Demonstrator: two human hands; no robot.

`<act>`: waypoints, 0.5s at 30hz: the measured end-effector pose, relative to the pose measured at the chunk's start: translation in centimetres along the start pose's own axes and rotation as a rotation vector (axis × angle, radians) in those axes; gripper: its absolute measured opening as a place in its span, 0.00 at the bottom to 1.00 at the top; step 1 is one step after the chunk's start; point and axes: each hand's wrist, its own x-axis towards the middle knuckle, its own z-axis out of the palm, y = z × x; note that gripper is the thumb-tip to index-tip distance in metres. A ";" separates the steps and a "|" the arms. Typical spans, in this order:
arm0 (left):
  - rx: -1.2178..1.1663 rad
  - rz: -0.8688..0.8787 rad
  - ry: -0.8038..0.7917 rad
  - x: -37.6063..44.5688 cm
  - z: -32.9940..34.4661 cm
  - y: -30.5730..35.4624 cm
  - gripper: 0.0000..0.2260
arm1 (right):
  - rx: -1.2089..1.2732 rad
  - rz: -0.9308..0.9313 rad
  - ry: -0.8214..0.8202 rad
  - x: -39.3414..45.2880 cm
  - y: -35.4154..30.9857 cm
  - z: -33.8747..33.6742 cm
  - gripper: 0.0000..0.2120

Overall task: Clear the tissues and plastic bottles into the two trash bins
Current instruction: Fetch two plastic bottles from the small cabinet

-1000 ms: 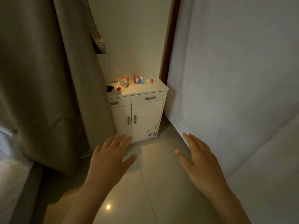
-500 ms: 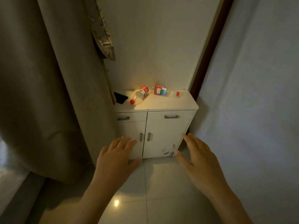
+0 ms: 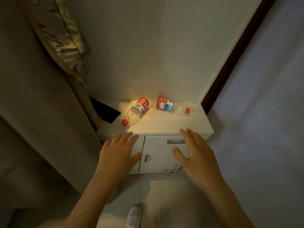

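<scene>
Dim corner, pale wall behind, heavy curtain (image 3: 41,112) well out to the left of the left hand; white cabinet (image 3: 164,127) directly ahead of both hands, its top lit by a warm patch.

Left hand (image 3: 118,150) hovers before the cabinet's front edge, fingers extended and loose, gripping nothing; right hand (image 3: 195,155) beside it over the drawer handle (image 3: 176,142), likewise spread and empty.

Left bottle (image 3: 136,111) lies on its side just beyond the left hand, red cap toward it; right bottle (image 3: 171,106) lies beyond the right hand, cap pointing right; they lie close together, contact uncertain. Dark flat object (image 3: 107,111) left of the left bottle, half under the curtain.

No bins or tissues visible.

Risks, as judged: empty bottles on their sides roll easily; a glancing touch could send one off the edge or against the wall; poor light may spoil aim; reaching left could snag the curtain.
</scene>
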 end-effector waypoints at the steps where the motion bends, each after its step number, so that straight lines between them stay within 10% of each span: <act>1: -0.006 0.001 -0.012 2.1 0.2 -0.1 0.28 | -0.016 0.009 -0.014 1.8 0.1 -0.1 0.32; 15: -0.019 -0.118 0.011 20.8 5.4 -2.1 0.25 | -0.099 -0.027 -0.041 22.4 3.3 1.3 0.34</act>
